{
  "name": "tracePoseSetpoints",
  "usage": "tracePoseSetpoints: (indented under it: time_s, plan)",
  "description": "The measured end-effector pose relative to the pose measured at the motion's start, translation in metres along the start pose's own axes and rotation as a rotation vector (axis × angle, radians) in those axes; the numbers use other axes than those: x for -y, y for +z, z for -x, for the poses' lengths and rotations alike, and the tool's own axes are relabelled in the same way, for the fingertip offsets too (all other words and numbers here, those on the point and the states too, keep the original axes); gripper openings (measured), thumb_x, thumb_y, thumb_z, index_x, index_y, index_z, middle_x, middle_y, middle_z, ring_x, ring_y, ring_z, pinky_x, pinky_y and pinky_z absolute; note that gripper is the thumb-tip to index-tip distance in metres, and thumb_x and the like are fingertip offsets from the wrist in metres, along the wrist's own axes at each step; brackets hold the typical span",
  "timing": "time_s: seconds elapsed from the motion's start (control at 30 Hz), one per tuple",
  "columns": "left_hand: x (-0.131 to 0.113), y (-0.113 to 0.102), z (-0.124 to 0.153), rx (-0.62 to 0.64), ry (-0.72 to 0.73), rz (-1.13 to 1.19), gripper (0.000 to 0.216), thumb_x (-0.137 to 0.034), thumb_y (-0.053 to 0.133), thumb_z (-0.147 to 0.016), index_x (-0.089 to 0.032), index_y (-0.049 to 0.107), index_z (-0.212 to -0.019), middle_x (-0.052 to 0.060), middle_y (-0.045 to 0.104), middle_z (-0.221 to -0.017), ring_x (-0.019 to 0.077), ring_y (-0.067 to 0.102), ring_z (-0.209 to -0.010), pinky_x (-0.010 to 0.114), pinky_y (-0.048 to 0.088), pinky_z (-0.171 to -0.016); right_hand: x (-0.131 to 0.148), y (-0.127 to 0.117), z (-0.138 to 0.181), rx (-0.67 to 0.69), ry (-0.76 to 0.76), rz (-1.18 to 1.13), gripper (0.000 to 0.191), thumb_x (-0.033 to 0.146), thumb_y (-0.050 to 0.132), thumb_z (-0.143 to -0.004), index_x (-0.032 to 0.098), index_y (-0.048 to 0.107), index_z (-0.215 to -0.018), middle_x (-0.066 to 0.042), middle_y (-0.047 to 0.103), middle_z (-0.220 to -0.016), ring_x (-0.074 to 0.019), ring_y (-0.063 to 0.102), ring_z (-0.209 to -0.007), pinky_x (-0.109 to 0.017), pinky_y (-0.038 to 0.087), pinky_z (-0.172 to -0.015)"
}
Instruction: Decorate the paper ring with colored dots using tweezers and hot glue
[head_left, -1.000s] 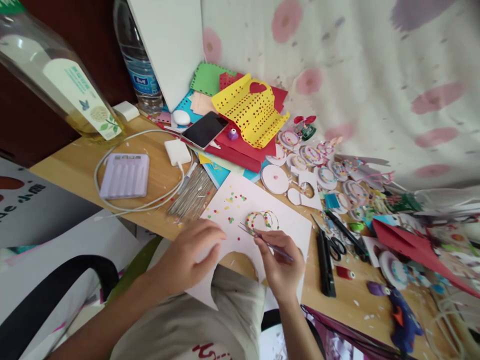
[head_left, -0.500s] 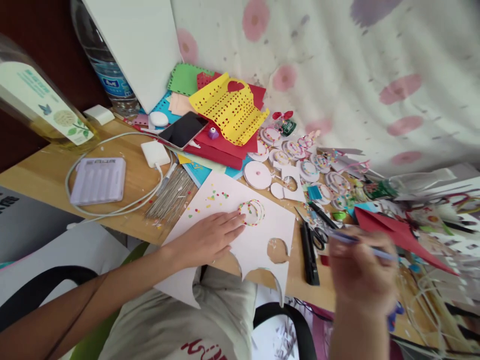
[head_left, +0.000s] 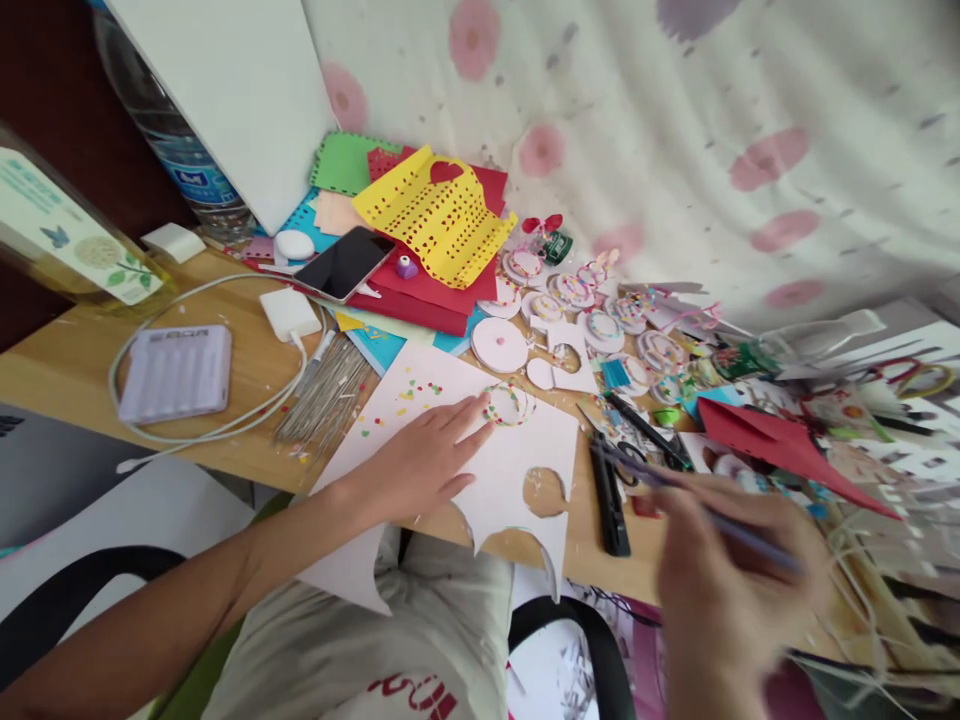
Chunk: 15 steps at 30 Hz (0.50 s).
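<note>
My left hand [head_left: 424,455] lies flat with fingers stretched out on a white sheet [head_left: 517,470] that has round holes cut from it. Its fingertips rest beside a small ring of coloured beads [head_left: 507,403] on the sheet. My right hand [head_left: 731,590], blurred by motion, hovers at the lower right over the desk, closed round a thin purple stick [head_left: 697,505] whose tip points left toward black scissors [head_left: 637,435].
On the wooden desk [head_left: 255,380] lie a stack of punched coloured paper [head_left: 435,225], a phone [head_left: 343,263], a purple case [head_left: 176,372] with a white cable, metal wires [head_left: 326,395], several decorated white discs [head_left: 592,320], a black tool [head_left: 607,485] and red paper [head_left: 780,445].
My right hand left the bead ring and swung right and down with the stick. My left hand slid forward and flattened beside the ring. The view shifted right.
</note>
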<state>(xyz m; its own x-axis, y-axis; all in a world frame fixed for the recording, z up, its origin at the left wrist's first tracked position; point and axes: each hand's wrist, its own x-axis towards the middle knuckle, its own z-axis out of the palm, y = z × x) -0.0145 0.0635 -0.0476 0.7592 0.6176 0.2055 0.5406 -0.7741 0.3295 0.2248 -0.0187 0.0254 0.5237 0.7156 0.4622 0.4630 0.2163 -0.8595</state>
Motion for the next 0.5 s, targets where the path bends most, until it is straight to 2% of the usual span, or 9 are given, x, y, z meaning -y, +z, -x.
tracePoseSetpoints:
  time_s: [0.03,0.1,0.17,0.23,0.3,0.37,0.5]
  plan:
    - [-0.002,-0.006,0.008,-0.021,-0.013,0.017,0.051,-0.025,0.057,-0.094,-0.007,0.045,-0.140,0.026,0.033,-0.156,0.0378,0.036,-0.142,0.050,0.036,-0.111,-0.005,0.023,0.010,0.030,-0.039,0.025,0.016,0.024,0.084,-0.071,0.025,0.070,-0.078,-0.003,0.070,-0.080,-0.0211,0.067,-0.071,-0.037,0.056,-0.063]
    - [-0.008,-0.018,0.030,-0.052,-0.059,0.087,0.034,-0.023,0.052,-0.096,-0.011,0.055,-0.128,0.021,0.052,-0.142,0.0336,0.051,-0.129,0.046,0.042,-0.104,-0.013,0.069,0.030,0.215,-0.074,-0.029,0.010,0.022,0.077,-0.078,0.022,0.067,-0.076,-0.004,0.070,-0.077,-0.0195,0.068,-0.072,-0.033,0.057,-0.061]
    - [-0.016,-0.030,0.055,-0.061,-0.154,0.198,0.018,-0.021,0.047,-0.098,-0.016,0.062,-0.104,0.011,0.068,-0.108,0.0254,0.063,-0.100,0.037,0.050,-0.086,-0.020,0.108,0.049,0.373,-0.061,-0.079,0.008,0.023,0.070,-0.085,0.020,0.066,-0.079,-0.005,0.071,-0.079,-0.0183,0.069,-0.075,-0.031,0.059,-0.065]
    - [-0.026,-0.039,0.080,-0.085,-0.273,0.286,0.023,-0.019,0.041,-0.098,-0.018,0.057,-0.081,0.004,0.063,-0.079,0.0191,0.060,-0.076,0.030,0.047,-0.069,-0.027,0.134,0.063,0.458,-0.029,-0.075,0.010,0.025,0.066,-0.088,0.019,0.065,-0.081,-0.006,0.072,-0.081,-0.0179,0.070,-0.078,-0.031,0.060,-0.069]
    - [-0.033,-0.042,0.101,-0.145,-0.369,0.348,0.028,-0.019,0.040,-0.097,-0.019,0.048,-0.071,0.000,0.056,-0.067,0.0150,0.054,-0.063,0.026,0.042,-0.060,-0.032,0.149,0.072,0.498,-0.006,-0.054,0.012,0.027,0.065,-0.089,0.018,0.065,-0.082,-0.006,0.072,-0.083,-0.0177,0.070,-0.078,-0.031,0.060,-0.070]
    - [-0.038,-0.041,0.115,-0.171,-0.423,0.391,0.028,-0.019,0.041,-0.096,-0.020,0.043,-0.068,-0.003,0.051,-0.062,0.0125,0.050,-0.058,0.024,0.038,-0.056,-0.034,0.156,0.075,0.520,0.000,-0.042,0.012,0.028,0.065,-0.089,0.018,0.065,-0.083,-0.006,0.072,-0.084,-0.0174,0.070,-0.078,-0.031,0.060,-0.070]
    - [-0.036,-0.036,0.123,-0.108,-0.426,0.445,0.028,-0.019,0.043,-0.095,-0.020,0.040,-0.067,-0.005,0.047,-0.057,0.0108,0.045,-0.052,0.024,0.033,-0.054,-0.032,0.158,0.076,0.552,-0.001,-0.016,0.010,0.027,0.065,-0.089,0.019,0.065,-0.083,-0.006,0.072,-0.085,-0.0170,0.069,-0.078,-0.031,0.059,-0.069]
